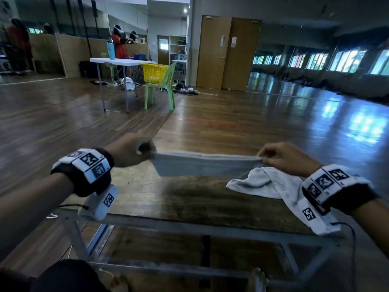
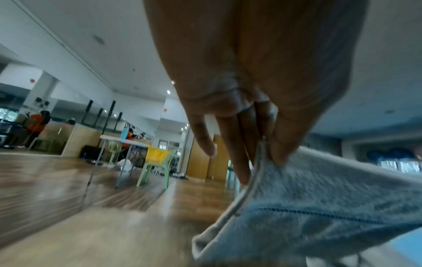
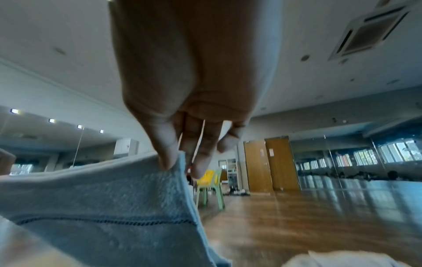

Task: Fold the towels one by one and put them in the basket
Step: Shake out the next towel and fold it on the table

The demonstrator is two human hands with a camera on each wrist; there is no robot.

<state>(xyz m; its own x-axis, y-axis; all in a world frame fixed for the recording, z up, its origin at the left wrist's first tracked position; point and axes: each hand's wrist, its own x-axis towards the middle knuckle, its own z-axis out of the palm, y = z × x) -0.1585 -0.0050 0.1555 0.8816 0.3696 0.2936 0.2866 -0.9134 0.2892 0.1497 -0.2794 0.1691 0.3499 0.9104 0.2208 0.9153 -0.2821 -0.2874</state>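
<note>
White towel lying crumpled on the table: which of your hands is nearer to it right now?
Right. The right hand pinches the blue towel directly above the white towel; the left hand pinches the blue towel's opposite corner, across the table.

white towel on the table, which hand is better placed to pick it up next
Right, probably: the right hand hovers just above the white towel, while the left hand pinches the blue towel's far corner.

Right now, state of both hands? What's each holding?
Left hand: closed, pinching the left corner of the blue towel.
Right hand: closed, pinching the same towel's right corner.
</note>
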